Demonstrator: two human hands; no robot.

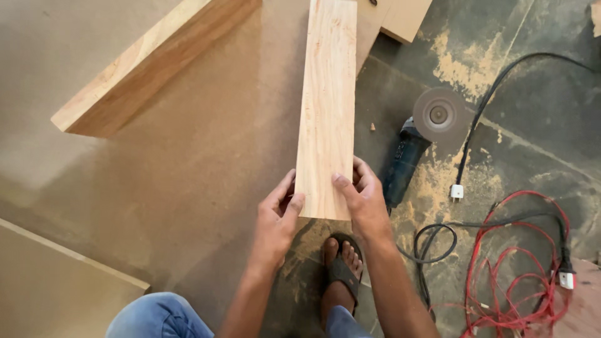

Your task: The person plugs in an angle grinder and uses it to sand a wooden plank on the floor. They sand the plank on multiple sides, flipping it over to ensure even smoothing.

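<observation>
Two hands on one plank

Head view: left hand (278, 213) and right hand (363, 197) grasp the near end of a pale plank (327, 94), which runs toward 12 o'clock over a brown board (206, 156). A grinder (419, 141) lies at 3 o'clock on the floor (538, 100).

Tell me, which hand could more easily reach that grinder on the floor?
Probably the right hand: it grips the plank's right edge, just beside the angle grinder. The left hand holds the far edge, with the plank between.
</observation>
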